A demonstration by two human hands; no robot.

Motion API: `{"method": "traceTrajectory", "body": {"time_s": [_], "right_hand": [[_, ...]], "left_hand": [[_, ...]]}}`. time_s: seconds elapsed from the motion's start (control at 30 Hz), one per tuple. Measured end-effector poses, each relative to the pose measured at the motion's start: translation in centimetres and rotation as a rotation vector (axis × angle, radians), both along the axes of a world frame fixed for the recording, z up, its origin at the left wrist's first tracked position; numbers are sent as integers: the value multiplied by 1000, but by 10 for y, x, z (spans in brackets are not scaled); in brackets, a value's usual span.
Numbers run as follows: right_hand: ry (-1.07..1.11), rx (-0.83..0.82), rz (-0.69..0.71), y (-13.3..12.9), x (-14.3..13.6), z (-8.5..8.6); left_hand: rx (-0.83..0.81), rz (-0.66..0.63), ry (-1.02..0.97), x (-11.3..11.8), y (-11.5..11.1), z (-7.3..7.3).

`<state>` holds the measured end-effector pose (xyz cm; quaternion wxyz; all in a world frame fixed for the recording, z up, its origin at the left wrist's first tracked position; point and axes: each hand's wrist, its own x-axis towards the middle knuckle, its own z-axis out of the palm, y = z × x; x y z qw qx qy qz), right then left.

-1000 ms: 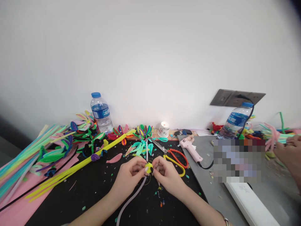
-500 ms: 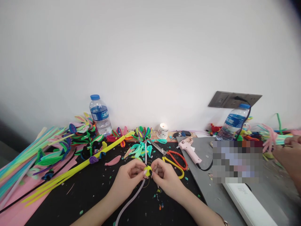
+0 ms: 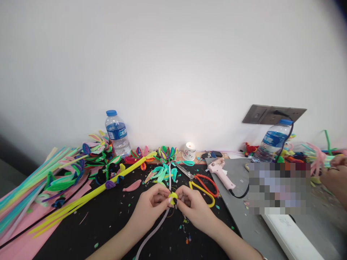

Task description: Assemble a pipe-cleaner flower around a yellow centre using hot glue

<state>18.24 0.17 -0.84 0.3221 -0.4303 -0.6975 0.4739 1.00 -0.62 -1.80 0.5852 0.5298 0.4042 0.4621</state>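
Note:
Between my two hands is a small yellow fuzzy piece with a black part [image 3: 172, 198], pinched by the fingertips from both sides. My left hand [image 3: 153, 202] is closed on its left edge. My right hand [image 3: 191, 204] grips the right edge, close to the black part. A pale lilac pipe cleaner [image 3: 155, 229] runs under the hands across the black mat [image 3: 114, 231]. Just beyond them lie turquoise pipe-cleaner loops [image 3: 162, 173] and a pink petal-shaped loop [image 3: 132, 186]. Scissors [image 3: 202, 184] with one red and one yellow handle rest beside my right hand.
Pipe cleaners [image 3: 29, 184] and a yellow bundle [image 3: 89, 196] lie left. Water bottles [image 3: 117, 133] [image 3: 273, 141] stand by the wall. A paper cup [image 3: 189, 151], a pink glue gun [image 3: 221, 175] with its cord and a white box [image 3: 292, 234] sit right. Another person's hand [image 3: 334, 180] works at far right.
The whole view has shifted slightly, so things appear a little further right. My hands keep their pinch on the yellow piece, with hardly any change in pose.

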Motion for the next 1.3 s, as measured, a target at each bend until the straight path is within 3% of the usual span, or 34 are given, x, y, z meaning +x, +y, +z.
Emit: {"method": "traceTrajectory", "body": {"time_s": [0.43,1.3], "right_hand": [[-95,93,26,-2,0,4],[-123,117,39,1,1,3]], "left_hand": [[38,1,140,2,-2,1],[-49,-17,63,3,2,0]]}}
